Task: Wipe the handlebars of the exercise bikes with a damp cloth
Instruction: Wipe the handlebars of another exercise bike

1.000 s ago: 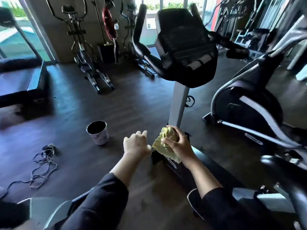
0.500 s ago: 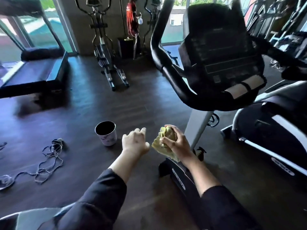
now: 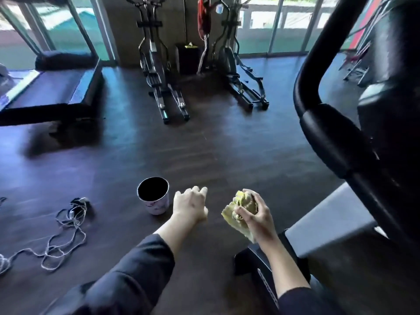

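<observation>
Down at 5 o'clock, the right hand (image 3: 255, 214) squeezes a yellow cloth (image 3: 236, 214), scrunched into a ball with one corner hanging down. At 6 o'clock, the left hand (image 3: 189, 205) holds nothing, with its fingers curled in loosely. Just beside it, at 7 o'clock, a dark cup (image 3: 154, 195) stands on the floor (image 3: 204, 151). Up at 3 o'clock, the big black handlebar (image 3: 318, 105) of the bike curves down, well apart from the cloth. A tangled cord (image 3: 61, 235) lies at 8 o'clock.
</observation>
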Tool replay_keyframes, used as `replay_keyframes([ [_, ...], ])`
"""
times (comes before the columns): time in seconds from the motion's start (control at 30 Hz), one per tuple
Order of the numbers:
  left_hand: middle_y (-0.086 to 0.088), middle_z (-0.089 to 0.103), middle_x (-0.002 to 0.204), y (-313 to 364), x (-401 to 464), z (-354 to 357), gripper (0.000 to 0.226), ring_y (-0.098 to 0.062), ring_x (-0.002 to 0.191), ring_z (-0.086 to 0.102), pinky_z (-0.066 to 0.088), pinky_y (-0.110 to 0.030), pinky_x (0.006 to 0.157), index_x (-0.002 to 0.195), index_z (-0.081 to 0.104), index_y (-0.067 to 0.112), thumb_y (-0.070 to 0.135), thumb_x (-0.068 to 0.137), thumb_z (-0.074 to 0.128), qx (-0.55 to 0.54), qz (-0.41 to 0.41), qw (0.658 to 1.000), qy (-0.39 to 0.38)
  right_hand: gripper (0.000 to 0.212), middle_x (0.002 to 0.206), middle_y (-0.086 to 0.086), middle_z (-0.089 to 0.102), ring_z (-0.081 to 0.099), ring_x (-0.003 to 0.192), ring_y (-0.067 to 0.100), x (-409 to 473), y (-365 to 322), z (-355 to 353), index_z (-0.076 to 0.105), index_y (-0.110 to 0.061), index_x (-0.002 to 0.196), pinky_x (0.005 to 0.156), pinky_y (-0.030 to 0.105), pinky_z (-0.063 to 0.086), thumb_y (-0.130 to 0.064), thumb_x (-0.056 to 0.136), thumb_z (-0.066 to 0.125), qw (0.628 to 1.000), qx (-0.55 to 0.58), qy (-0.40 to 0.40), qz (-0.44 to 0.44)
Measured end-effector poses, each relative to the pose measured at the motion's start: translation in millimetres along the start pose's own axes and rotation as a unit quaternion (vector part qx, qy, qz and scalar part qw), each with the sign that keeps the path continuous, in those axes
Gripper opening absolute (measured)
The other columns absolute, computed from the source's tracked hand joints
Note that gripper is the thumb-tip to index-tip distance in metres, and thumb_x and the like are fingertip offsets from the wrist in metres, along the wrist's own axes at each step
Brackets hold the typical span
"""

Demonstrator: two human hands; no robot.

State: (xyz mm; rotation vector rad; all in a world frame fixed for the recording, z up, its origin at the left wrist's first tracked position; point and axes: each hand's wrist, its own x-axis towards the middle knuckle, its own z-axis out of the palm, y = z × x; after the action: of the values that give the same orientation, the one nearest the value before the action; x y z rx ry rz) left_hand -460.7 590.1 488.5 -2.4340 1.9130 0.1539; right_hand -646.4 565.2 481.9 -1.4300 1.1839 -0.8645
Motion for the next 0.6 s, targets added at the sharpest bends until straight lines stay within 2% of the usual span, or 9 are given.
replay_keyframes([
  [0.07, -0.003, 0.054, 0.128, -5.3, 30.4, -5.9, 0.055, -0.023, 0.120, 0.053, 0.041, -0.038, 0.093, 0.141, 0.037, 0.022, 0.035, 0.090, 0.051, -0.004, 0.019, 1.000, -0.002, 0.040, 0.100, 0.002, 0.061, 0.061, 0.076, -0.006, 18.7, -5.1, 2.7, 0.058, -0.012, 0.117, 0.056, 0.000, 0.042, -0.004, 0.080, 0.071, 1.000, 0.010, 0.019, 0.018],
  [0.1, -0.003, 0.054, 0.128, -5.4, 45.3, -8.3, 0.055, -0.023, 0.120, 0.053, 0.041, -0.038, 0.093, 0.142, 0.037, 0.023, 0.035, 0.090, 0.051, -0.004, 0.033, 0.999, -0.002, 0.042, 0.100, 0.003, 0.061, 0.062, 0.076, -0.005, 29.0, -6.5, 3.3, 0.058, -0.012, 0.116, 0.058, 0.003, 0.045, -0.008, 0.077, 0.072, 0.999, 0.011, 0.033, 0.029],
  [0.2, -0.001, 0.053, 0.131, 0.1, 91.6, -14.6, 0.056, -0.022, 0.122, 0.052, 0.040, -0.038, 0.094, 0.143, 0.036, 0.024, 0.036, 0.090, 0.051, -0.012, 0.074, 0.997, -0.008, 0.059, 0.106, -0.006, 0.065, 0.063, 0.093, 0.008, 62.6, -10.3, 1.7, 0.060, -0.025, 0.114, 0.078, 0.013, 0.049, -0.038, 0.057, 0.069, 0.995, -0.020, 0.090, 0.031],
  [0.27, -0.001, 0.052, 0.132, 5.9, 124.9, -18.5, 0.058, -0.021, 0.123, 0.051, 0.040, -0.038, 0.095, 0.144, 0.034, 0.025, 0.037, 0.091, 0.052, -0.018, 0.104, 0.994, -0.005, 0.058, 0.105, -0.006, 0.065, 0.062, 0.087, -0.002, 88.0, -13.9, -1.5, 0.061, -0.023, 0.114, 0.071, 0.006, 0.046, -0.034, 0.058, 0.070, 0.992, -0.006, 0.117, 0.035],
  [0.37, -0.001, 0.053, 0.130, 16.8, 174.1, -26.6, 0.057, -0.022, 0.121, 0.053, 0.041, -0.037, 0.093, 0.143, 0.036, 0.024, 0.037, 0.090, 0.054, -0.018, 0.152, 0.988, 0.003, 0.046, 0.097, -0.004, 0.063, 0.060, 0.071, -0.014, 126.8, -20.7, -5.9, 0.059, -0.012, 0.114, 0.061, 0.003, 0.045, -0.010, 0.072, 0.076, 0.988, 0.034, 0.146, 0.045],
  [0.4, -0.001, 0.053, 0.129, 20.8, 188.7, -29.1, 0.057, -0.022, 0.121, 0.053, 0.041, -0.037, 0.092, 0.142, 0.037, 0.024, 0.036, 0.090, 0.054, -0.015, 0.168, 0.986, 0.008, 0.047, 0.095, -0.005, 0.063, 0.060, 0.072, -0.012, 138.5, -24.0, -7.9, 0.059, -0.012, 0.114, 0.063, 0.004, 0.046, -0.008, 0.071, 0.077, 0.986, 0.033, 0.161, 0.041],
  [0.53, -0.002, 0.053, 0.130, 37.7, 240.4, -38.5, 0.056, -0.022, 0.121, 0.053, 0.041, -0.037, 0.092, 0.142, 0.038, 0.024, 0.035, 0.089, 0.054, -0.005, 0.233, 0.972, 0.003, 0.051, 0.101, -0.005, 0.070, 0.066, 0.093, 0.008, 174.0, -25.9, -14.7, 0.062, -0.024, 0.111, 0.084, 0.018, 0.051, -0.029, 0.062, 0.076, 0.972, 0.025, 0.229, 0.049],
  [0.6, -0.001, 0.053, 0.130, 44.4, 262.9, -42.7, 0.055, -0.022, 0.121, 0.053, 0.041, -0.037, 0.092, 0.140, 0.040, 0.024, 0.036, 0.089, 0.054, -0.005, 0.256, 0.967, 0.007, 0.044, 0.104, -0.004, 0.070, 0.065, 0.095, 0.010, 186.2, -29.1, -18.1, 0.063, -0.025, 0.110, 0.083, 0.015, 0.050, -0.021, 0.069, 0.080, 0.967, 0.014, 0.251, 0.049],
])
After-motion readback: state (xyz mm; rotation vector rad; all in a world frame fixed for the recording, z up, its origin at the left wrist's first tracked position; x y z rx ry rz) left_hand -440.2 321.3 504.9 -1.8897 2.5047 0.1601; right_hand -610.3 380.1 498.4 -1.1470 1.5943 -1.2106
